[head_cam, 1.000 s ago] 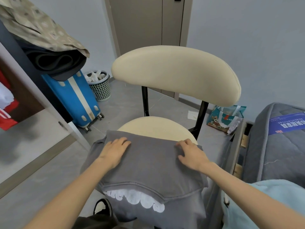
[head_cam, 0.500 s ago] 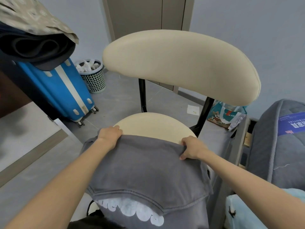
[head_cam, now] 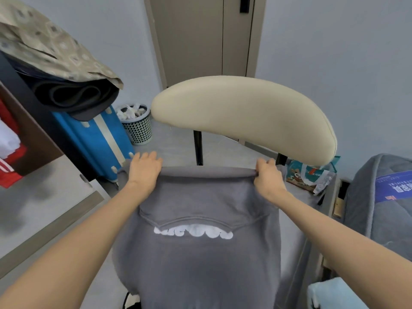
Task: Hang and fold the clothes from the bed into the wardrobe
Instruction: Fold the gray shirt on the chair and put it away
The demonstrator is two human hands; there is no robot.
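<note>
The grey hoodie lies spread over the seat of a chair, covering it fully, its white puffy lettering showing just below a curved seam. Both hands hold its far edge, just under the chair's cream backrest. The left hand lies over the left corner with fingers spread forward — whether it pinches the cloth or only presses on it, I cannot tell. The right hand is clenched on the folded edge at the right corner, the fabric bunched under the fingers.

Left of the chair stands a blue suitcase with dark rolled fabric and a patterned beige cloth above it — beside it, a perforated waste basket. The open wardrobe at the far left shows red and white garments. On the right, the bed carries a grey quilt, and a light blue cloth sits at the lower right corner.
</note>
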